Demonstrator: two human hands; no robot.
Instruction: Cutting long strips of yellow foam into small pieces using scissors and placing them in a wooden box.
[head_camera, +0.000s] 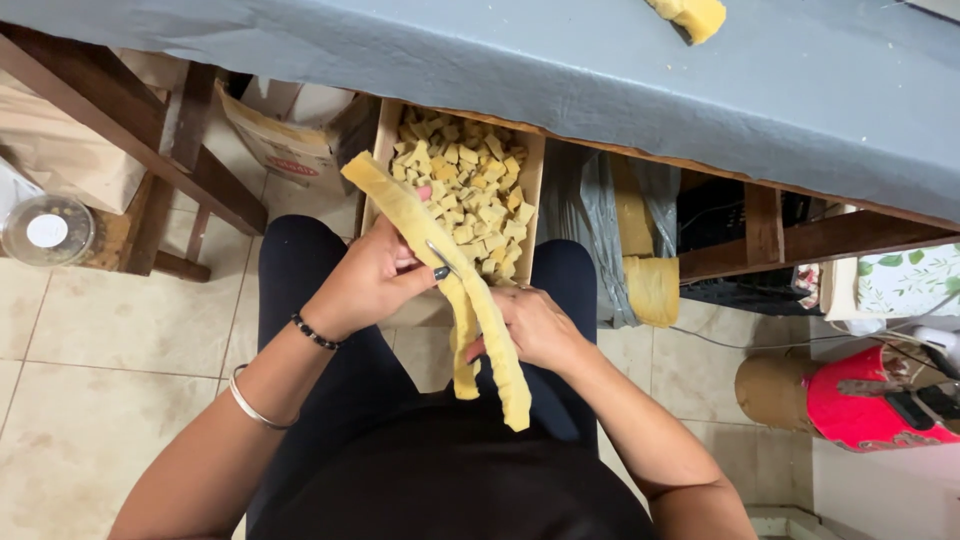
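I sit with a cardboard box (534, 190) on my lap, full of small yellow foam cubes (465, 185). My left hand (368, 282) grips a long yellow foam strip (400, 205) near its upper part, just in front of the box. A thin metal blade (438, 260), apparently of scissors, shows at its fingers against the strip. Close beside it, my right hand (535, 325) holds the lower part, where the strip hangs down in two lengths (505, 365) over my legs.
A table with a grey cloth (500, 60) spans the top, with a yellow foam chunk (692, 15) on it. Under it are foam pieces (652, 288), a paper bag (60, 150) and wooden legs. A lidded plastic tub (45, 230) sits left; a red object (860, 400) stands right.
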